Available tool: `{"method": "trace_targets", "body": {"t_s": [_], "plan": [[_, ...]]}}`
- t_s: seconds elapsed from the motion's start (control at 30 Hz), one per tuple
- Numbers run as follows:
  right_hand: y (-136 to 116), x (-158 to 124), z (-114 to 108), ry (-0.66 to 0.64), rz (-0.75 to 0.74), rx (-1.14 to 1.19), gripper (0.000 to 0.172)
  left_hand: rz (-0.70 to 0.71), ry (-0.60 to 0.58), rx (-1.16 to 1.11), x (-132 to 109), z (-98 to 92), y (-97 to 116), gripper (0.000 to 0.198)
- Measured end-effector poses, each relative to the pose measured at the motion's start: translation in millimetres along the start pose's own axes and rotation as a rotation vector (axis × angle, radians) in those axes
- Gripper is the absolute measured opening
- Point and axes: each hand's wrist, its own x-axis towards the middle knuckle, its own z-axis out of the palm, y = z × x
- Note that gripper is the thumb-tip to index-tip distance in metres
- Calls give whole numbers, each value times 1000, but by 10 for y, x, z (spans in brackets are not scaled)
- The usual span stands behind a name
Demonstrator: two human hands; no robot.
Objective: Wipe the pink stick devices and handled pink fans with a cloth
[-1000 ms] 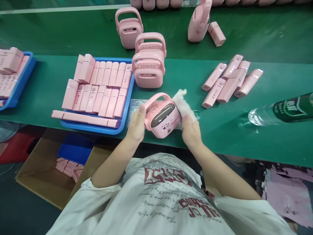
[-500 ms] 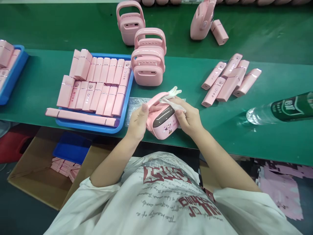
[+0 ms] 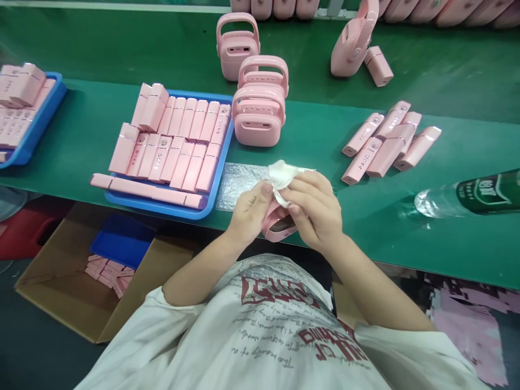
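My left hand (image 3: 252,208) grips a pink handled device (image 3: 277,223) at the near edge of the green table (image 3: 447,227). Most of the device is hidden behind both hands. My right hand (image 3: 314,208) presses a crumpled white cloth (image 3: 282,174) against the top of the device, fingers closed on the cloth. A clear bubble-wrap sheet (image 3: 239,184) lies on the table just beyond my hands.
A blue tray (image 3: 162,203) of several pink bars sits left of my hands, another blue tray (image 3: 36,127) at far left. Two stacked pink devices (image 3: 260,108) stand behind. Loose pink bars (image 3: 385,141) lie right, near a tipped bottle (image 3: 471,192). A cardboard box (image 3: 73,292) is below.
The device has been turned, so its dark screen face is now mostly hidden. My right hand has moved the cloth from its right side over its top. Both hands have closed in.
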Motion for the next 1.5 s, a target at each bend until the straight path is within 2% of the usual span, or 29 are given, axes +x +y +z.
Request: {"method": "trace_targets", "body": {"t_s": [0.03,0.07,0.17,0.2,0.23,0.27,0.33,0.43,0.53,0.6,0.7,0.77,0.83,0.93,1.07,1.17,1.3,1.4,1.5], "plan": [[4,-13,-30,-13,-17,-5,27,15,-14,20,6,2,3,52],[21,-43,-62,27,35,3,28,28,-26,39,21,-1,10,56],[102,-195,-138,337,389,85,31,-29,-8,-65,99,-14,62,60],[114,-246,-144,414,470,104,30,-48,4,-130,124,-12,89,56],[108,-289,-137,426,485,112,29,-56,9,-185,144,-5,119,50],[85,-320,-118,374,439,101,28,-63,1,-221,158,8,149,41],[-2,-350,-55,189,239,11,29,-82,-31,-247,165,47,204,23],[-134,-360,34,-17,-120,-219,30,-160,-69,-264,141,109,259,21],[-140,-431,62,-61,-339,-442,28,-209,-71,-300,116,134,278,28],[-89,-540,77,-3,-351,-518,33,-209,-52,-340,106,128,280,34],[-48,-741,160,95,-166,-473,56,-185,-64,-411,88,119,297,39],[-90,-835,240,128,34,-314,68,-183,-102,-439,64,129,326,42],[-175,-853,299,168,228,-95,70,-204,-131,-462,35,152,359,44],[-300,-733,298,309,403,195,68,-236,-163,-530,10,195,372,47],[-364,-478,164,554,600,559,73,-254,-186,-615,12,240,320,49],[-372,-339,60,574,817,852,73,-322,-155,-606,8,269,307,52],[-372,-235,19,521,862,998,72,-433,-57,-551,11,306,331,53],[-370,-235,49,539,856,929,68,-371,-50,-552,40,321,319,53],[-368,-307,94,538,751,741,55,-287,-28,-509,41,300,320,51]]}}
